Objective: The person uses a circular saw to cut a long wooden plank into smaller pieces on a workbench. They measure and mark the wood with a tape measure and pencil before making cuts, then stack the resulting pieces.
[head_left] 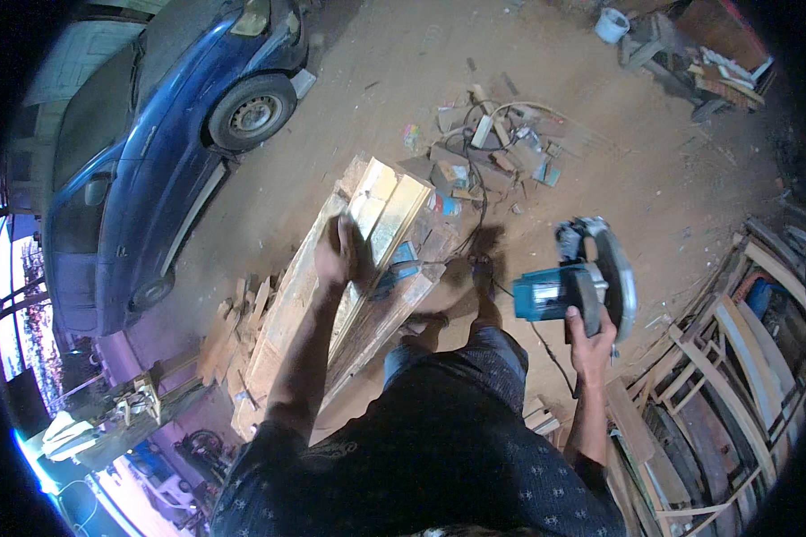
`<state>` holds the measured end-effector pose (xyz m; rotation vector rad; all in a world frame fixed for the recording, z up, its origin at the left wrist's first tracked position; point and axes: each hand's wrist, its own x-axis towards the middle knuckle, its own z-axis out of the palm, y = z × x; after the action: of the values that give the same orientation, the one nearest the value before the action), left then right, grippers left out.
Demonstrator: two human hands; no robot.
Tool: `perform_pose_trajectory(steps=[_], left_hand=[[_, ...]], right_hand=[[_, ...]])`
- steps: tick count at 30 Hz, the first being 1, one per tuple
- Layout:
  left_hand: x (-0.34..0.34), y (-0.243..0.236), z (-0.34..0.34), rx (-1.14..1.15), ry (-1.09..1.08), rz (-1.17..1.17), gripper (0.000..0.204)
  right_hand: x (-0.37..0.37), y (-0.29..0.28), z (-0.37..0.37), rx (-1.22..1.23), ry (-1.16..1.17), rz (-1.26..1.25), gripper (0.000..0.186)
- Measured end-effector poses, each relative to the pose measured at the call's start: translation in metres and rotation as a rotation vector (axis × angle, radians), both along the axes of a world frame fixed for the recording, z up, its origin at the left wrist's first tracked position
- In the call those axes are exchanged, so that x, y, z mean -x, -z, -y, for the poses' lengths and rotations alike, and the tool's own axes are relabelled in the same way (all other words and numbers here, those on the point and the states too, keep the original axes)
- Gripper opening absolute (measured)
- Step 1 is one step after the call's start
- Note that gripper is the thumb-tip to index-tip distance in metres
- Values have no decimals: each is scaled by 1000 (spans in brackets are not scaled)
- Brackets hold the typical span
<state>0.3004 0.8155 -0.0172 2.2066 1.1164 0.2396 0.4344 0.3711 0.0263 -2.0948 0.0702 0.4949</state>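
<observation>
In the head view, pale script marks a black patterned shirt [403,479]. The right hand [593,345] wraps around the handle of a teal-and-black circular saw [544,294], right of long yellowish-brown wooden boards [387,224]; the left hand [337,254] is over them, its grip unclear.

Dim, brownish light covers the ground [358,116]; bluish-white glare washes out the lower-left edge. Fisheye distortion curves the planks [745,345] near blackened corners.

The saw [582,286] was teal, its guard [617,277] silver-grey. The board [383,210] showed pale yellow. The car [130,201] was blue. The shirt [403,456] was black with small pale motifs.
</observation>
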Motion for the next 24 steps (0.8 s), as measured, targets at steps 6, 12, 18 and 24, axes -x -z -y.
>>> perform_pose_trajectory(steps=[6,12,18,24], left_hand=[[-87,-24,-22,220,80,-120,69],[-126,-26,-25,652,-169,-115,84],[-123,-18,-34,587,-83,-147,92],[-109,-21,-25,180,51,-95,79]], right_hand=[[-2,97,46,-85,300,-41,41],[1,147,59,-73,455,-261,41],[0,167,53,-115,403,-241,42],[-5,160,34,-78,304,-208,43]])
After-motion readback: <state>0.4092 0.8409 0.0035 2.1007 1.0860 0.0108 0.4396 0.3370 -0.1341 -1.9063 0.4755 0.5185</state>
